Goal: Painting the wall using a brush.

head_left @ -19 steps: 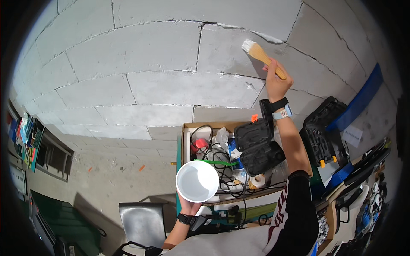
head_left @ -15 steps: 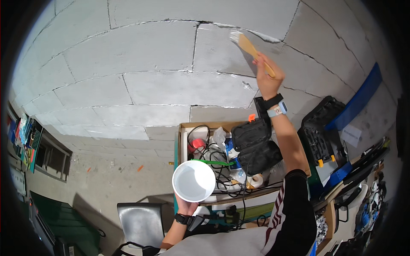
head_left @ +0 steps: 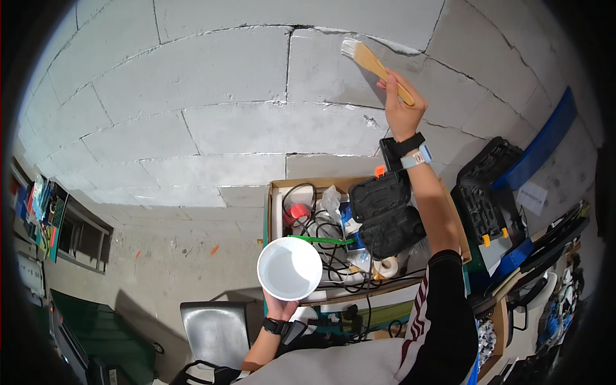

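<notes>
A paintbrush (head_left: 369, 59) with a wooden handle is gripped in my right hand (head_left: 404, 110). Its white-coated bristles are against or very close to the grey block wall (head_left: 231, 70), just below a cracked joint between blocks. My left hand (head_left: 281, 307) supports a white plastic bucket (head_left: 290, 295) from below, its fingers mostly hidden behind it. The bucket's open mouth faces up, showing whitish contents or a pale bottom; I cannot tell which.
Beyond the bucket stands a cardboard box (head_left: 274, 199) full of cables and a tape roll (head_left: 387, 267), with an open black case (head_left: 388, 218) on top. Another black case (head_left: 481, 192) lies right. A grey stool (head_left: 215, 330) and green bin (head_left: 96, 330) stand left.
The paintbrush has shifted slightly left and up along the wall with my right hand. The view has tilted a little; the bucket stays in my left hand.
</notes>
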A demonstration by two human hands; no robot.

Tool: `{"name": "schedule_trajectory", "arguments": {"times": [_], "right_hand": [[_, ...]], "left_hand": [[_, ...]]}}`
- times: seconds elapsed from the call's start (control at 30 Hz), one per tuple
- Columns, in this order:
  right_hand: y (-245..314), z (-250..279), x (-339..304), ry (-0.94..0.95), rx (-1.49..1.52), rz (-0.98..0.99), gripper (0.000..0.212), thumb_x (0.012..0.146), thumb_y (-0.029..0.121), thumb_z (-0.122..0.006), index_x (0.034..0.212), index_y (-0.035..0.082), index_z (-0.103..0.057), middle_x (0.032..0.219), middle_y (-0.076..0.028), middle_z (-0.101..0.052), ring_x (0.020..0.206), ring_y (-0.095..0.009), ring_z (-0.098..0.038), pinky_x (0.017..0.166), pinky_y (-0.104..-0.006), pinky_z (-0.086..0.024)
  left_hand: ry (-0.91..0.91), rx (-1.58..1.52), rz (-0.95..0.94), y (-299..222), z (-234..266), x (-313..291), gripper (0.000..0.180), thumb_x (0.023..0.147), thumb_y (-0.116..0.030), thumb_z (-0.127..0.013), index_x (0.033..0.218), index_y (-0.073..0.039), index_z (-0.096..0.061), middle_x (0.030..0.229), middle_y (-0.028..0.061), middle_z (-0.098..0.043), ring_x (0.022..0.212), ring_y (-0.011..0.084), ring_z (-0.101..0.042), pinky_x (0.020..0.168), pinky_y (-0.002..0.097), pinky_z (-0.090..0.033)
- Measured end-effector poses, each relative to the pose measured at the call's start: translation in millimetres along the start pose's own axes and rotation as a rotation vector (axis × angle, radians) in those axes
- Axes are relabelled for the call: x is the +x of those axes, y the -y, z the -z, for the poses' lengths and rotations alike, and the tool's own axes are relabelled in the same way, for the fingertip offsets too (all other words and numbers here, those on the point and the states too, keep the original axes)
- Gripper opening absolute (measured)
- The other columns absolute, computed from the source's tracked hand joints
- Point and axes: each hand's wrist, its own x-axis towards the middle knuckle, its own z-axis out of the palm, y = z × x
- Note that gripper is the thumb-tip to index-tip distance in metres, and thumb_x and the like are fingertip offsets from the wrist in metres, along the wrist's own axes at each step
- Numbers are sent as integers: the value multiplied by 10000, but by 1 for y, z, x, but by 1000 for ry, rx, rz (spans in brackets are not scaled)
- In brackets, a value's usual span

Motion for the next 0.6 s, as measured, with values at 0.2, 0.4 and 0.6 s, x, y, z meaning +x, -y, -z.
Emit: {"name": "schedule_trajectory", "arguments": {"times": [0.2, 0.4, 0.6], "right_hand": [[-28, 34, -2, -98, -128, -90, 221, 959, 107, -603, 1027, -82, -696, 881, -107, -716, 728, -139, -695, 669, -248, -565], [-12, 33, -9, -194, -2, -91, 173, 937, 59, -613, 1013, -71, -698, 895, -105, -717, 737, -153, -706, 651, -256, -569], [-18, 19, -1, -51, 40, -150, 184, 945, 61, -607, 1039, -69, -694, 904, -115, -716, 750, -159, -708, 693, -259, -571]], "left_hand": [[10, 26, 19, 2, 5, 3, 667, 946, -615, -387, 1447, -175, -406, 1463, 20, -443, 1328, 266, -436, 1069, 459, -394], [-1, 22, 16, 0, 0, 1, 655, 946, -607, -391, 1439, -176, -415, 1455, 22, -452, 1312, 271, -457, 1042, 469, -420], [-14, 18, 19, 1, -4, -2, 637, 950, -597, -392, 1433, -184, -426, 1442, 19, -469, 1307, 267, -464, 1043, 466, -420]]}}
